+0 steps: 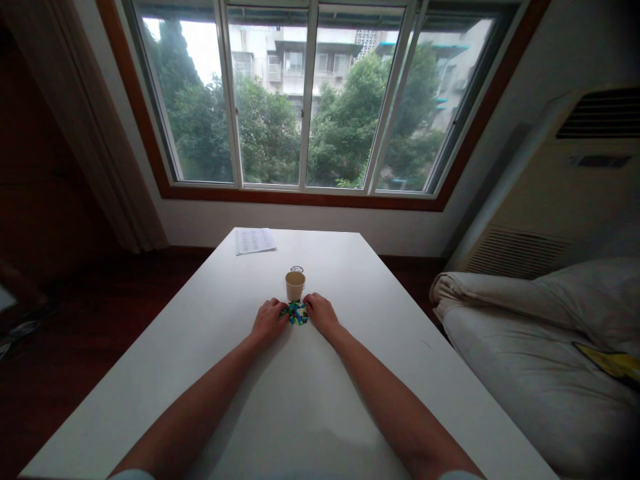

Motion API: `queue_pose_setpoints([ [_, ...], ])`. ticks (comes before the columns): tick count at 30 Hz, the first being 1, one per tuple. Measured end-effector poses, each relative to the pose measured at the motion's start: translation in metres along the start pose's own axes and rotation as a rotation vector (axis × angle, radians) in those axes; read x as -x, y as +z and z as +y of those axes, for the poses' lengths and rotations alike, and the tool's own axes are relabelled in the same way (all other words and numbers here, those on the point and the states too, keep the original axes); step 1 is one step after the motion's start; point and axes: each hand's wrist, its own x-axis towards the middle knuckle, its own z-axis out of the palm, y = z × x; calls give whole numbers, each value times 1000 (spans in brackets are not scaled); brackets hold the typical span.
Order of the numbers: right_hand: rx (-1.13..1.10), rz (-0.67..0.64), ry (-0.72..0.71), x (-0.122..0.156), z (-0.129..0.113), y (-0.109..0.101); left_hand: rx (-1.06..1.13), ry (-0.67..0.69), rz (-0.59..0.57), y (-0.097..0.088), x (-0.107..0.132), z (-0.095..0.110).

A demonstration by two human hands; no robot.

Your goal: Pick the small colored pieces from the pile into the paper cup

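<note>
Head view: The small multicoloured pieces (299,313) lie in 1 loose cluster on the white table (380,287), between the 2 hands. The left hand (270,319) is positioned at the left edge of the cluster, fingers curled. The right hand (323,313) is positioned at the right edge, fingers bent. Whether either hand grips a piece cannot be determined. The beige cup (295,285) stands upright just beyond the cluster. Printed sheets (255,241) lie near the table's far left corner
</note>
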Motion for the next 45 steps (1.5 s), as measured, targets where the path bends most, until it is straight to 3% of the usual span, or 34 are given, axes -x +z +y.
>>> queue_pose_setpoints([
  [5,-55,9,-26,1,-1,4,4,4,1,-1,0,2],
  [18,-229,191,-26,-2,7,12,-17,26,-13,3,1,5],
  [29,-221,137,-80,2,-1,10,-12,44,11,3,2,5],
  [37,-162,175,65,2,0,13,-7,44,2,4,1,5],
  [45,-235,245,70,-1,3,12,-13,16,-19,1,1,6],
])
